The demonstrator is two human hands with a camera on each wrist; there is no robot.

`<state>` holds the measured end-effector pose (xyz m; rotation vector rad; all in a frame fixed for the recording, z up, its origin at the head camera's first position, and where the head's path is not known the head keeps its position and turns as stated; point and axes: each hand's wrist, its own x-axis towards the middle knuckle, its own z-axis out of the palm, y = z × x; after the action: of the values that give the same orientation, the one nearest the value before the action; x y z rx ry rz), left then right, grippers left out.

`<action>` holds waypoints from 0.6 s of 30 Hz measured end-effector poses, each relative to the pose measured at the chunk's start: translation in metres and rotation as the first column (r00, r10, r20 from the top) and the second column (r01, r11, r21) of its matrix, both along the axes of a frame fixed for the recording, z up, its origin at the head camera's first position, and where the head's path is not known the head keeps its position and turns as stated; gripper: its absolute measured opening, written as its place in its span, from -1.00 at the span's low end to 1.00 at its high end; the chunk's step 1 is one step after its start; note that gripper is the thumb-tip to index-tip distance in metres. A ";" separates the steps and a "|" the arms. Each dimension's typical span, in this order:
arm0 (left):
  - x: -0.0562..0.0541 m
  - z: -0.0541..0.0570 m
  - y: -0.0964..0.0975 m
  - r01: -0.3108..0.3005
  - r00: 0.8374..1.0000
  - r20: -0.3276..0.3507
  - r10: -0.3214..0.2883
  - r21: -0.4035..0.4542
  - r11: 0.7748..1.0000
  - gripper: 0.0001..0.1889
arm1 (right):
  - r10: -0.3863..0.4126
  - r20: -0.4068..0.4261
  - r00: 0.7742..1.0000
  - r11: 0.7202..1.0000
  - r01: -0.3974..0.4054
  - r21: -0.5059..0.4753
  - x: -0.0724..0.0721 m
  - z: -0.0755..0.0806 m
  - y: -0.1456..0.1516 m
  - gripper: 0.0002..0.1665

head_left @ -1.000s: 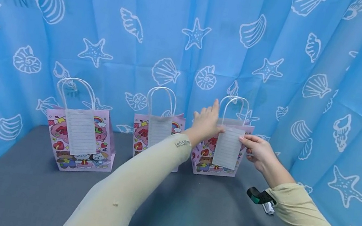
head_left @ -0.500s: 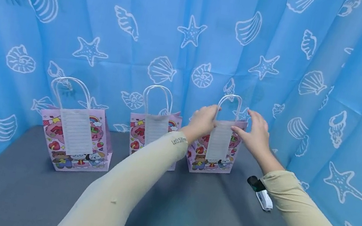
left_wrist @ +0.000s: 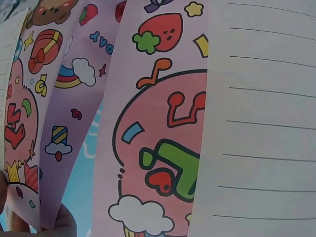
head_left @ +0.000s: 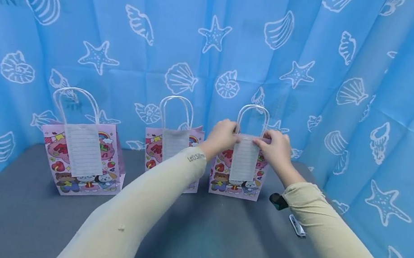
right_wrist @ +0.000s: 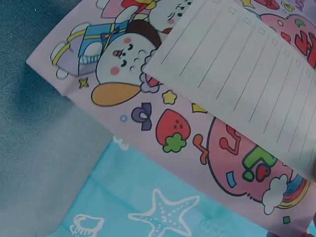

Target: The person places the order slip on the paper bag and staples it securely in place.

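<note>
A pink gift bag (head_left: 218, 182) with cartoon animals and white handles stands upright at the right. A strip of lined paper (head_left: 244, 160) lies flat against its front, its upper end at the bag's top edge. My left hand (head_left: 222, 137) pinches the paper and bag rim at the top left. Opposite it, my right hand (head_left: 276, 149) pinches them at the top right, thumb in front. In the right wrist view the lined paper (right_wrist: 237, 84) hangs over the printed front; only slivers of fingers show. How the paper is held at the rim is partly hidden.
Two similar bags stand to the left, each with lined paper on its front: a middle bag (head_left: 152, 147), partly behind my left arm, and a left bag (head_left: 56, 154). A small white stapler-like object (head_left: 297, 226) lies beside my right forearm. A blue shell-print curtain (head_left: 208, 70) hangs behind.
My right hand has let go of the paper's right edge, spread, and now grips the bag's top rim. The left hand has closed at the other side. The paper sits slightly higher.
</note>
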<state>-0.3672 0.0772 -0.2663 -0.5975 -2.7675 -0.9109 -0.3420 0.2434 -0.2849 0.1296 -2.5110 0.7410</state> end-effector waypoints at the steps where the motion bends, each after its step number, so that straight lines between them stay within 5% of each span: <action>1: 0.000 0.000 -0.001 -0.011 1.000 0.002 0.011 -0.003 1.000 -0.81 | 0.006 0.001 1.000 1.000 -0.006 -0.002 0.000 0.000 -0.001 -0.68; 12: 0.003 -0.001 -0.003 -0.018 1.000 0.021 0.016 0.093 0.996 -0.86 | 0.066 0.085 0.994 0.997 -0.063 -0.037 -0.007 0.002 0.002 -0.70; 18: 0.007 -0.001 0.001 -0.060 0.998 0.025 0.058 0.102 0.993 -0.87 | 0.120 0.093 0.988 0.984 -0.106 -0.144 0.001 0.000 0.013 -0.52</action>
<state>-0.3602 0.0783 -0.2676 -0.4888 -2.7214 -1.0448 -0.3409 0.2564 -0.2847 0.1913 -2.5543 0.9883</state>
